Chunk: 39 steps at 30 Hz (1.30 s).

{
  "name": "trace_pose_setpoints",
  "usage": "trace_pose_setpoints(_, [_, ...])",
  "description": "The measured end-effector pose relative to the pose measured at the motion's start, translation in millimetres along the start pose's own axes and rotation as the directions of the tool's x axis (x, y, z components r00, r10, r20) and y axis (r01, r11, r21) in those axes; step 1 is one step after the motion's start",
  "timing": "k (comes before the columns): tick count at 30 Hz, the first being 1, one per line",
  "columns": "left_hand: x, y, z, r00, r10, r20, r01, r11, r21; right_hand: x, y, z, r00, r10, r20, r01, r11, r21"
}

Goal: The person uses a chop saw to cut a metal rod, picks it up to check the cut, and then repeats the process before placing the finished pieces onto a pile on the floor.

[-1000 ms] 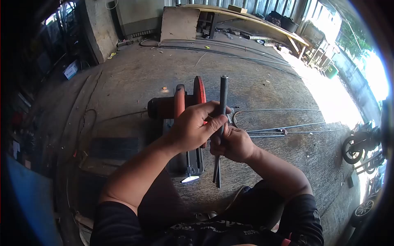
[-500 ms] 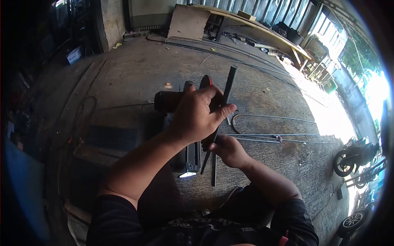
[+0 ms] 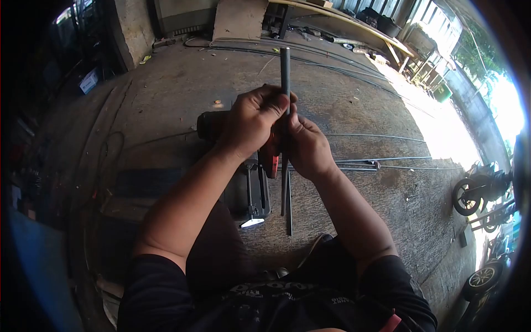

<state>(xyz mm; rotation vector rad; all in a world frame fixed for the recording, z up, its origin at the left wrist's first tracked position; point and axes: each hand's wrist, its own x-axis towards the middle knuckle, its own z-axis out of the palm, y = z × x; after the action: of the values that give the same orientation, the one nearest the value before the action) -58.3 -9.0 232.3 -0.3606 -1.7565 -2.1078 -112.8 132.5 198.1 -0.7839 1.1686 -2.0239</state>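
A dark metal bar [image 3: 285, 69] is held lengthwise in front of me, almost vertical in the view. My left hand [image 3: 255, 119] is closed around its upper part, thumb pressed along it. Just below and to the right, my right hand [image 3: 311, 145] also grips the bar, its fingers mostly hidden behind. Underneath my hands sits what looks like a cut-off saw [image 3: 246, 193], with a red part [image 3: 275, 165] showing between my wrists. The bar's lower end passes in front of the floor beside the saw's base.
Several long thin rods [image 3: 354, 160] lie on the concrete floor to the right, and more long rods [image 3: 332, 66] stretch along the back. A leaning board [image 3: 238, 19] and a long wooden bench [image 3: 354, 29] stand behind. Motorcycle wheels [image 3: 467, 196] show at the right edge.
The bar has swung from a slant to nearly vertical and shifted left. My right hand has moved up along it, close to my left hand. The view has tilted slightly.
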Motion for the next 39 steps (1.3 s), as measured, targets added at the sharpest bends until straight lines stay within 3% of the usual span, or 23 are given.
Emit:
trace_pose_setpoints(3, [11.9,-13.1,-3.4,0.997,0.005,-0.076,-0.003,1.000,0.022,10.3,-6.8,1.4,0.989,-0.065,-0.129,0.067,0.998,0.016])
trace_pose_setpoints(5, [21.4,-32.0,-16.7,0.988,0.125,-0.094,-0.080,0.920,0.385,14.6,4.2,-19.2,0.943,-0.241,-0.230,0.203,0.963,-0.175])
trace_pose_setpoints(6, [23.2,-36.4,-22.2,0.975,0.133,-0.177,-0.021,0.853,0.522,13.7,12.5,-27.5,0.909,-0.303,-0.287,0.271,0.952,-0.145])
trace_pose_setpoints(8, [30.0,-42.4,-35.6,0.939,0.106,-0.328,0.150,0.731,0.665,4.1,45.6,-64.8,0.893,-0.249,-0.375,0.241,0.968,-0.069])
trace_pose_setpoints(9, [32.7,-47.5,-42.6,0.942,0.086,-0.323,0.167,0.716,0.678,-3.0,66.6,-85.2,0.870,-0.207,-0.447,0.227,0.974,-0.008])
trace_pose_setpoints(11, [35.7,-61.6,-54.1,0.917,0.180,-0.355,0.204,0.554,0.807,-16.6,111.3,-117.2,0.859,-0.098,-0.502,0.185,0.975,0.125])
trace_pose_setpoints(12, [35.8,-68.1,-60.3,0.919,0.097,-0.381,0.288,0.495,0.820,-18.8,136.5,-134.2,0.845,-0.008,-0.535,0.102,0.984,0.146])
trace_pose_setpoints(13, [35.4,-78.3,-67.7,0.908,0.025,-0.418,0.339,0.544,0.768,-22.3,160.0,-147.3,0.824,0.079,-0.561,0.022,0.985,0.171])
trace_pose_setpoints(15, [32.8,-91.4,-74.2,0.903,0.035,-0.428,0.337,0.562,0.756,-32.4,201.0,-164.5,0.814,0.180,-0.553,-0.038,0.965,0.259])
trace_pose_setpoints(16, [34.6,-88.3,-69.8,0.910,0.027,-0.414,0.335,0.539,0.773,-37.0,223.0,-174.6,0.802,0.303,-0.515,-0.142,0.934,0.327])
trace_pose_setpoints(18, [32.4,-78.8,-59.7,0.684,-0.383,-0.620,0.661,0.686,0.305,-46.3,252.7,-179.8,0.763,0.471,-0.444,-0.290,0.862,0.415])
trace_pose_setpoints(19, [32.4,-79.0,-62.7,0.683,-0.389,-0.618,0.673,0.665,0.325,-49.1,265.3,-179.8,0.761,0.478,-0.438,-0.279,0.852,0.444])
trace_pose_setpoints(21, [33.8,-77.8,-78.8,0.651,-0.628,-0.427,0.737,0.657,0.156,-56.1,286.9,-180.1,0.765,0.516,-0.384,-0.362,0.839,0.406])
trace_pose_setpoints(22, [35.6,-78.9,-85.1,0.694,-0.624,-0.360,0.708,0.682,0.181,-60.0,292.0,-179.9,0.761,0.535,-0.367,-0.369,0.822,0.433])
trace_pose_setpoints(25, [35.0,-80.4,-82.8,0.735,-0.559,-0.383,0.668,0.694,0.269,-65.5,304.7,-178.3,0.687,0.588,-0.427,-0.454,0.806,0.379])
trace_pose_setpoints(31, [43.7,-80.0,-93.6,0.727,-0.514,-0.455,0.675,0.659,0.332,-69.2,320.6,-174.6,0.661,0.633,-0.404,-0.474,0.769,0.429])
trace_pose_setpoints(33, [47.6,-77.0,-94.6,0.716,-0.583,-0.384,0.695,0.646,0.315,-69.7,316.9,-172.9,0.717,0.643,-0.269,-0.493,0.740,0.458])
trace_pose_setpoints(39, [43.1,-77.2,-83.3,0.723,-0.544,-0.426,0.681,0.663,0.310,-63.6,304.1,-173.1,0.748,0.660,-0.075,-0.534,0.664,0.523])
